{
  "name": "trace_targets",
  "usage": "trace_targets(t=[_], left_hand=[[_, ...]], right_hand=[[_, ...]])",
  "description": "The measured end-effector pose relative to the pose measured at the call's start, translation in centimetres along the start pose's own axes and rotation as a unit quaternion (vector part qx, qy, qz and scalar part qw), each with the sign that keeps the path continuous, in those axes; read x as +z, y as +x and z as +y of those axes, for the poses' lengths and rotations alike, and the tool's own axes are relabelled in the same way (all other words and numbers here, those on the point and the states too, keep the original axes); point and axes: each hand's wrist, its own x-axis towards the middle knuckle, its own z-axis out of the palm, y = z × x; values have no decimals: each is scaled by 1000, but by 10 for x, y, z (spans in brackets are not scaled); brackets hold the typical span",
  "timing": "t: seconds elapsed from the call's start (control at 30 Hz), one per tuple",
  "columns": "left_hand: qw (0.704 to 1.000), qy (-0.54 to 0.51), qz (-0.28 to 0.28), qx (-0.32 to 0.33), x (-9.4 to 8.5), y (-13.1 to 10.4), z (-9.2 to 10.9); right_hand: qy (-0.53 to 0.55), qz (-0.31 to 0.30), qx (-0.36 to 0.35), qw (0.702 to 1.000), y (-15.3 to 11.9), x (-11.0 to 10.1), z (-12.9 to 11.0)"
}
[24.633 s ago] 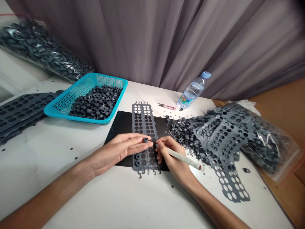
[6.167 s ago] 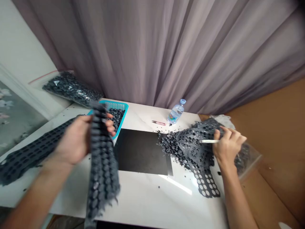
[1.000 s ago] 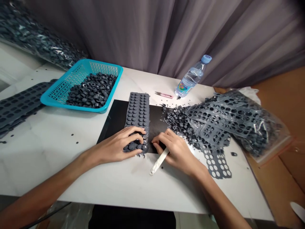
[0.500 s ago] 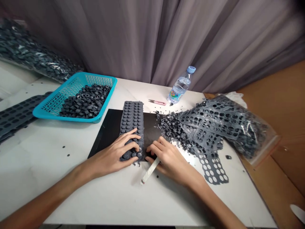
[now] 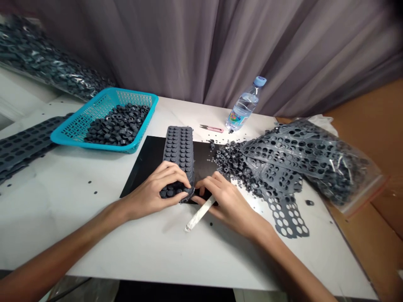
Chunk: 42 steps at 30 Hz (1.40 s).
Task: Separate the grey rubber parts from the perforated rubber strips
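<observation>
A dark grey moulded rubber sheet (image 5: 179, 144) with rows of round knobs lies lengthwise on a black mat (image 5: 141, 165). My left hand (image 5: 163, 188) covers its near end, thumb and fingertips closed on the near right corner. That corner looks slightly raised. Just to the right, my right hand (image 5: 225, 199) is closed with its fingertips at the sheet's right edge. It holds a slim stick wrapped in whitish tape (image 5: 200, 215), whose wrapped end points toward me. The stick's other end is hidden by the fingers.
A blue basket (image 5: 129, 147) of small grey rubber rings stands at left, before a bulging clear bag (image 5: 59, 67). Pink thread snips (image 5: 212, 128) and a water bottle (image 5: 244, 107) are behind. Loose rings (image 5: 231, 159), punched-out sheets (image 5: 277, 155) and another bag (image 5: 349, 176) are at right.
My left fingers have drawn together, from spread over the knobs to closed on the sheet's near right corner. My right hand stays beside the edge with the stick. The whole view has shifted slightly.
</observation>
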Motion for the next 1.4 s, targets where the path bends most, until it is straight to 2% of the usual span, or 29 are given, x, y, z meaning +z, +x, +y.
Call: trace_targets(t=[0.13, 0.27, 0.37, 0.53, 0.77, 1.0, 1.2, 1.4], left_hand=[[1000, -18, -5, -8, 0, 0, -2], [1000, -7, 0, 2, 2, -3, -10], [1000, -2, 7, 6, 2, -5, -15], [1000, -4, 31, 5, -5, -5, -12], [996, -38, 79, -16, -10, -5, -5], [983, -139, 93, -80, -10, -8, -4], [975, -187, 92, -75, -11, -7, 0], [979, -159, 110, -61, -13, -6, 1]], right_hand=[[79, 4, 29, 996, 2, 3, -5], [90, -21, 22, 995, 4, 7, -6], [101, -18, 17, 995, 3, 7, -7], [130, -9, 12, 991, 1, 0, -9], [129, -38, 20, 991, -2, -11, -8], [118, -44, 25, 992, -2, -7, -10], [87, -58, 22, 994, -1, -3, -10], [71, -62, 20, 995, -1, -1, -11]])
